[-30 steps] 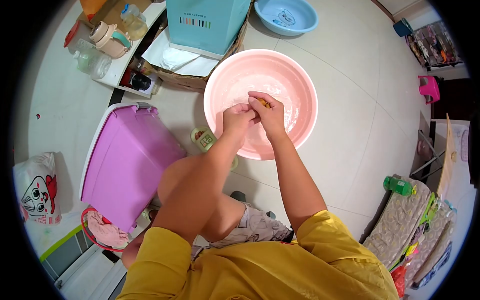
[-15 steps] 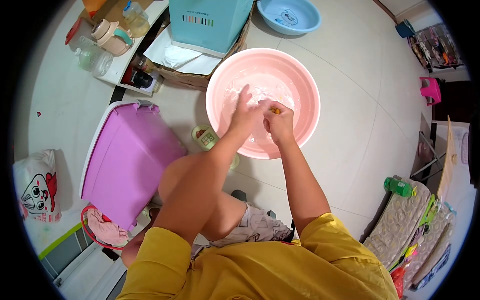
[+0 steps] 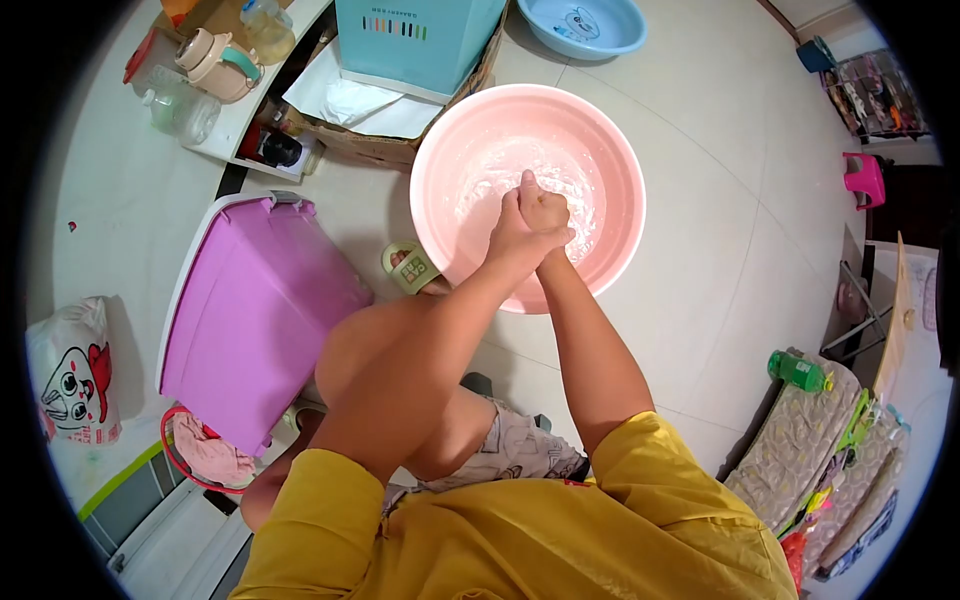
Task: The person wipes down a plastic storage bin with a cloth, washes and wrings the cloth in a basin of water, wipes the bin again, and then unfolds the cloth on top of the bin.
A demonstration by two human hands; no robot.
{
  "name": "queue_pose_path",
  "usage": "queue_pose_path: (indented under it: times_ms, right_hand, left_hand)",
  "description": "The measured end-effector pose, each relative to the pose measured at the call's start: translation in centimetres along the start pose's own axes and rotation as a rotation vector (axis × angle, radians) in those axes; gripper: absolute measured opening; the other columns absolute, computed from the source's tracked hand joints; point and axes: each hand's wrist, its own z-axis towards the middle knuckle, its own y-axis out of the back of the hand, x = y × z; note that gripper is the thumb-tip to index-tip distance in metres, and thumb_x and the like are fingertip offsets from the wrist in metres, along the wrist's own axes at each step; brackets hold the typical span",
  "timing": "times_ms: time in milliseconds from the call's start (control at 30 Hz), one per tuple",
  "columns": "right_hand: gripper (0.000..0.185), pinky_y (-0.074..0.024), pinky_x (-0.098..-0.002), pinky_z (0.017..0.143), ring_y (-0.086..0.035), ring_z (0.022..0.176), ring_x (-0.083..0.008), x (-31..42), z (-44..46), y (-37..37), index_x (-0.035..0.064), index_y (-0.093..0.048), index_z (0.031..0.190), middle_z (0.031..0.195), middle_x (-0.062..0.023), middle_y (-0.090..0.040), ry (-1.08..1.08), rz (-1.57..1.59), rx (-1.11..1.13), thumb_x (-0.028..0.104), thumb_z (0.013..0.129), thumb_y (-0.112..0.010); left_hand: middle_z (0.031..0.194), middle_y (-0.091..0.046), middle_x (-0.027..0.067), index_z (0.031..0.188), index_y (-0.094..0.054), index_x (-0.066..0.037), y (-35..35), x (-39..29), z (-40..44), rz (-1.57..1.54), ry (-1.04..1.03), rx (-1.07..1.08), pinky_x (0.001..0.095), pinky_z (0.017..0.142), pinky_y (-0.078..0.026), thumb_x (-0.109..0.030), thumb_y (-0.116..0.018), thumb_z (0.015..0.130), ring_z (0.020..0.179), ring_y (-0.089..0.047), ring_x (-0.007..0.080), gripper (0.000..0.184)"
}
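Observation:
A large pink basin (image 3: 424, 190) with rippling water in it stands on the floor in front of me. Above the water my left hand (image 3: 517, 237) is pressed against my right hand (image 3: 545, 210), the two closed together near the basin's middle. My left wrist crosses in front of the right one. The fingers overlap, so whatever lies between them, if anything, is hidden.
A blue basin (image 3: 590, 38) sits beyond the pink one. To the left are a purple storage bin (image 3: 260, 320), a teal box (image 3: 420, 55) in a carton, and a shelf with bottles (image 3: 215, 65). My slippered foot (image 3: 408, 265) is close to the basin.
My hands came together from a looser position, and my left fingers are no longer spread. The small orange-yellow thing seen in my right hand is out of sight.

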Motion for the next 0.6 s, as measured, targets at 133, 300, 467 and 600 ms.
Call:
queue_pose_path:
  times_ms: [133, 300, 467, 600]
  right_hand:
    - [0.044, -0.0453, -0.037, 0.058, -0.057, 0.056, -0.0217, -1.5, 0.6, -1.0, 0.0009, -0.066, 0.072, 0.057, -0.0151, -0.058, 0.0, 0.064, -0.1, 0.038, 0.092, -0.054]
    - [0.045, -0.0407, -0.0348, 0.051, -0.048, 0.05, -0.0144, -1.2, -0.1, -0.5, -0.0025, -0.063, 0.064, 0.054, -0.0099, -0.055, -0.025, 0.146, -0.095, 0.033, 0.091, -0.057]
    - [0.056, -0.038, -0.0361, 0.049, -0.042, 0.047, -0.013, -1.5, 0.0, -0.6, -0.0029, -0.053, 0.05, 0.046, -0.0084, -0.047, -0.001, 0.2, -0.162, 0.034, 0.092, -0.055]
    - [0.051, -0.0388, -0.0366, 0.049, -0.045, 0.048, -0.0146, -0.8, 0.1, 0.7, -0.0018, -0.055, 0.054, 0.048, -0.0066, -0.049, 0.037, 0.248, -0.132, 0.032, 0.092, -0.054]
  left_hand:
    - [0.128, -0.046, 0.0168, 0.138, -0.031, 0.0, -0.3, 0.2, 0.1, 0.061, 0.033, -0.088, 0.0361, 0.099, -0.043, -0.017, -0.079, 0.069, 0.12, -0.049, 0.0258, 0.086]
    - [0.13, -0.047, 0.0222, 0.14, -0.025, 0.0, -0.3, 1.5, 0.6, 0.051, -0.01, -0.081, 0.0393, 0.101, -0.042, -0.023, -0.077, 0.067, 0.123, -0.049, 0.0323, 0.093]
    - [0.134, -0.043, 0.0185, 0.143, -0.026, 0.0, -0.3, 0.4, 0.1, 0.084, 0.075, -0.043, 0.0361, 0.1, -0.042, -0.017, -0.079, 0.068, 0.124, -0.045, 0.0262, 0.093]
    - [0.137, -0.041, 0.018, 0.146, -0.022, -0.002, 0.0, -0.7, -0.3, 0.1, -0.057, -0.005, 0.0361, 0.102, -0.04, -0.015, -0.077, 0.07, 0.128, -0.042, 0.0263, 0.095]
